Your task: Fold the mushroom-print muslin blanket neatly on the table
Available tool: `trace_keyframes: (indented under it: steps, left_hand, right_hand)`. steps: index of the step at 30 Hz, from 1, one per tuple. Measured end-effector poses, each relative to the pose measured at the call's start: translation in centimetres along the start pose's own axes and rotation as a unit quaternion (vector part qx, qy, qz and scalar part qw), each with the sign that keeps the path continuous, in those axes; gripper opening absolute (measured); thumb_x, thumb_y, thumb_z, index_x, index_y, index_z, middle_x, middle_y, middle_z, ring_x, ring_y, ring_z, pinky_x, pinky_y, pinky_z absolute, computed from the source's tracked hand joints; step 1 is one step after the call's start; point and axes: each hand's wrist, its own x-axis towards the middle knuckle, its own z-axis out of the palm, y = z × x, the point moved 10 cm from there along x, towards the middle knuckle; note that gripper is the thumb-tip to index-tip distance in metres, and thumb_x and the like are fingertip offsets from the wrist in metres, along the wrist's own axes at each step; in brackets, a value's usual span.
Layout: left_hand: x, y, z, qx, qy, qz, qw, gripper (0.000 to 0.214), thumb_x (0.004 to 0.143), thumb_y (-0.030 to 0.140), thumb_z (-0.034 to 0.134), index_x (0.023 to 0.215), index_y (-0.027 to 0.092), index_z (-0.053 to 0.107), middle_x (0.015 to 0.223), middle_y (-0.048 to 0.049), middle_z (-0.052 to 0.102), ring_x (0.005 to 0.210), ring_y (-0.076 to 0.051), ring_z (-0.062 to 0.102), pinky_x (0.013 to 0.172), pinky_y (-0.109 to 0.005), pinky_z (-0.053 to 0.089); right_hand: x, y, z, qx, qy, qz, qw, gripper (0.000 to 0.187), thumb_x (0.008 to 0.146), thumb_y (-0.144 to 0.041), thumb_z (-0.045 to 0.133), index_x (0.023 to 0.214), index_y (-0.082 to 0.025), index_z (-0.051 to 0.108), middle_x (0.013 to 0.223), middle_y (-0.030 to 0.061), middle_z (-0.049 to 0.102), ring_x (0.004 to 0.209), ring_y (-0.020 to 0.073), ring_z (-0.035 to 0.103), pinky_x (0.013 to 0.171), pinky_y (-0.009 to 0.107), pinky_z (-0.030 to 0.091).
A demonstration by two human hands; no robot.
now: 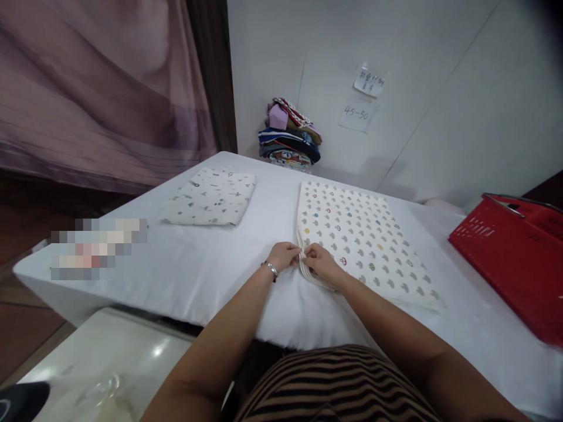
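A white cloth with a pattern of small grey and coloured shapes [365, 240] lies folded flat on the white table [211, 275], right of centre. My left hand [284, 256] and my right hand [321, 262] meet at its near left corner. Both pinch the layered edge of the cloth there, fingers closed. A bracelet sits on my left wrist.
A second folded white patterned cloth [209, 197] lies at the back left of the table. A stack of folded coloured fabrics [290, 138] stands against the far wall. A red plastic basket [514, 252] sits at the right edge. Paper notes hang on the wall.
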Motion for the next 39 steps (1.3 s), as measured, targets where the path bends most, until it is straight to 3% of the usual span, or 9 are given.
trace_keyframes:
  steps: [14, 22, 27, 33, 36, 39]
  left_hand:
    - [-0.4, -0.1, -0.1, -0.046, -0.024, -0.019, 0.998, 0.016, 0.072, 0.011, 0.055, 0.085, 0.012, 0.063, 0.051, 0.0057, 0.054, 0.043, -0.006, 0.048, 0.041, -0.016, 0.034]
    - [-0.5, -0.6, 0.5, -0.08, -0.022, -0.041, 0.996, 0.008, 0.079, 0.021, 0.057, 0.082, 0.014, 0.057, 0.05, 0.0057, 0.053, 0.045, -0.007, 0.05, 0.044, -0.016, 0.038]
    - [-0.4, -0.9, 0.4, -0.006, -0.011, -0.041, 0.999, 0.024, 0.075, 0.036, 0.065, 0.079, 0.016, 0.054, 0.045, 0.0047, 0.053, 0.043, -0.01, 0.053, 0.045, -0.019, 0.042]
    - [-0.4, -0.4, -0.2, 0.1, 0.031, -0.017, 0.994, 0.01, 0.076, 0.027, 0.057, 0.078, 0.017, 0.054, 0.044, 0.0041, 0.052, 0.045, -0.013, 0.055, 0.045, -0.021, 0.04]
    - [-0.5, -0.2, -0.5, 0.129, 0.056, -0.013, 0.99, 0.006, 0.072, 0.023, 0.057, 0.075, 0.018, 0.054, 0.047, 0.0028, 0.055, 0.049, -0.014, 0.056, 0.049, -0.022, 0.04]
    - [-0.8, 0.7, -1.0, 0.197, 0.096, 0.017, 0.976, 0.005, 0.072, 0.023, 0.055, 0.072, 0.019, 0.054, 0.062, -0.0022, 0.063, 0.061, -0.017, 0.061, 0.056, -0.024, 0.041]
  right_hand:
    - [0.0, -0.3, -0.4, -0.016, 0.028, -0.045, 0.998, 0.021, 0.066, -0.02, 0.052, 0.085, -0.023, 0.043, 0.06, -0.0093, 0.047, 0.046, 0.0079, 0.039, 0.044, 0.02, 0.031]
    - [-0.7, -2.3, 0.2, -0.1, 0.026, -0.088, 0.991, 0.023, 0.068, -0.02, 0.05, 0.089, -0.023, 0.041, 0.061, -0.0085, 0.046, 0.054, 0.0107, 0.042, 0.052, 0.023, 0.033]
    - [-1.0, -2.4, 0.5, -0.113, 0.013, -0.081, 0.99, 0.022, 0.069, -0.022, 0.053, 0.089, -0.023, 0.041, 0.058, -0.009, 0.045, 0.053, 0.0102, 0.042, 0.05, 0.022, 0.031]
    - [-0.8, 0.0, 0.8, 0.0, -0.042, -0.002, 0.999, 0.034, 0.071, -0.02, 0.05, 0.103, -0.023, 0.04, 0.064, -0.0066, 0.056, 0.046, 0.0096, 0.046, 0.045, 0.021, 0.036]
    - [0.1, -0.8, -0.6, -0.082, -0.025, -0.033, 0.996, 0.03, 0.07, -0.014, 0.048, 0.099, -0.022, 0.049, 0.069, -0.0027, 0.061, 0.055, 0.012, 0.054, 0.054, 0.025, 0.044]
    - [1.4, -3.6, -2.8, -0.226, 0.064, -0.133, 0.963, 0.025, 0.073, -0.014, 0.046, 0.095, -0.02, 0.057, 0.092, 0.003, 0.065, 0.084, 0.0167, 0.059, 0.078, 0.032, 0.046]
